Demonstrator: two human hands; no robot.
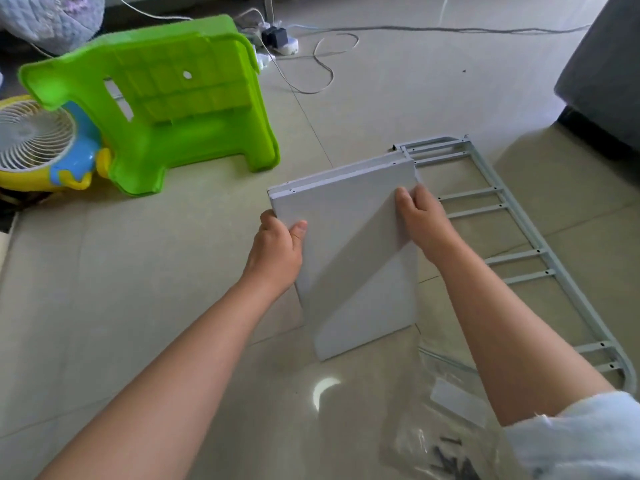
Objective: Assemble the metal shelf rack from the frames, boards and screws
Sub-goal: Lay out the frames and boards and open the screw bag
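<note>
Holding: both hands are gripping a stack of grey boards (349, 244), which is standing on its lower edge on the tiled floor (173, 271) and leaning away from the person.
Boards: at least two are showing at the top edge, lying face to face, with small screw holes along the upper rim.
Left hand (277, 244): it is clasping the left edge of the boards near the top corner, thumb lying on the front face and fingers wrapping behind.
Right hand (422, 216): it is clasping the right edge of the boards near the top, fingers curling over the front face.
Hands: they are sitting apart, one on each side of the boards.
Metal frame (519, 237): it is lying flat on the floor just right of the boards, its pale ladder-like rungs running out from behind them.
Plastic bag (436, 427): it is lying below and right of the boards, near the right forearm, with dark screws (453, 462) inside.
Green stool (166, 109): it is lying tipped on its side up and left of the boards, well apart.
Small fan (34, 133): it is sitting left of the stool, further from the boards.
Cables (311, 64): they are trailing across the floor beyond the boards, near a power strip (280, 39).
</note>
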